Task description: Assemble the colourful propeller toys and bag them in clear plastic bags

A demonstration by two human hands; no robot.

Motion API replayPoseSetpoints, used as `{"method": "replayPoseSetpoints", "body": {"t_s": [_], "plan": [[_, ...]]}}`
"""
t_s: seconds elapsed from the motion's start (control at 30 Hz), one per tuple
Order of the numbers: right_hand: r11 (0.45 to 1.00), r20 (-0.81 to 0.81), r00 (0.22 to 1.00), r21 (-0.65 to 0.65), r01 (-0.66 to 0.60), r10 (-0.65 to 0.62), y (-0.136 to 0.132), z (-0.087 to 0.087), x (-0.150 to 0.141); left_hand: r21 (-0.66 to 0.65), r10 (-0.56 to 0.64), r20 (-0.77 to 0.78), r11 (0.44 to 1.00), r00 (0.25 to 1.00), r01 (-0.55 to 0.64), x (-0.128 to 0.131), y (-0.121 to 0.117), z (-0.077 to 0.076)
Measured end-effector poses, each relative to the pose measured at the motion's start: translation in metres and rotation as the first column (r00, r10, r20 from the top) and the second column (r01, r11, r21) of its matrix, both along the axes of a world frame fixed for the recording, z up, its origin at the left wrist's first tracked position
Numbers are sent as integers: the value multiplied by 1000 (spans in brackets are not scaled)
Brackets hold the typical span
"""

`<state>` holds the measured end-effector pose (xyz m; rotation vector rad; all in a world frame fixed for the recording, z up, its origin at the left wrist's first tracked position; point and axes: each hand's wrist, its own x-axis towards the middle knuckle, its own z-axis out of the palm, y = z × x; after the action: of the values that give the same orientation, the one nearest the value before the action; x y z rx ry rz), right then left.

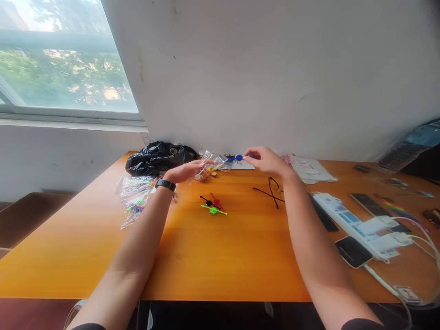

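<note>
My right hand [265, 159] pinches a blue arrow spinner [239, 157] by its end, just past the mouth of a clear plastic bag [217, 161]. A yellow piece shows inside the bag. My left hand [185, 171], with a black band on its wrist, holds the bag from the left, fingers fairly straight and partly behind the plastic. Closer to me on the table lie a black arrow spinner [209, 203], a red one [216, 202] and a bright green one [213, 210], grouped together.
A bag of colourful small parts [135, 195] lies beside my left forearm, with a black plastic bag [160, 156] behind. Glasses [275, 192] rest near my right forearm. Farther right are a power strip [347, 220] with plugged chargers, phones and a large water bottle [409, 144].
</note>
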<state>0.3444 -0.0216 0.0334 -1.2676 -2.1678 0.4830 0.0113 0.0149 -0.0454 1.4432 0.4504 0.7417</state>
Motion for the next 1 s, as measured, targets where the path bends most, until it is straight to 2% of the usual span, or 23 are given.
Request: {"method": "replayPoseSetpoints", "body": {"t_s": [0.07, 0.17, 0.47, 0.7, 0.8, 0.9, 1.0], "plan": [[996, -138, 990, 85, 37, -25, -9, 8, -5, 40, -54, -71, 998, 996, 57, 1, 0, 1], [991, -219, 975, 132, -2, 31, -21, 15, -18, 78, -74, -101, 994, 992, 82, 5, -2, 3], [988, -64, 986, 19, -155, 156, -26, 5, -45, 18, -164, -147, 986, 976, 168, 25, -13, 11], [953, -2, 956, -88, -291, 292, -32, 10, -50, 49, -226, -112, 971, 968, 233, 36, -19, 18], [938, -32, 943, -103, -332, 331, -35, 11, -52, 64, -249, -124, 964, 960, 259, 38, -20, 18], [931, -100, 938, -128, -343, 332, -36, 12, -53, 76, -217, -132, 971, 967, 228, 37, -18, 15], [945, -112, 946, -85, -315, 305, -36, 13, -51, 73, -203, -142, 974, 969, 214, 36, -15, 10]]}}
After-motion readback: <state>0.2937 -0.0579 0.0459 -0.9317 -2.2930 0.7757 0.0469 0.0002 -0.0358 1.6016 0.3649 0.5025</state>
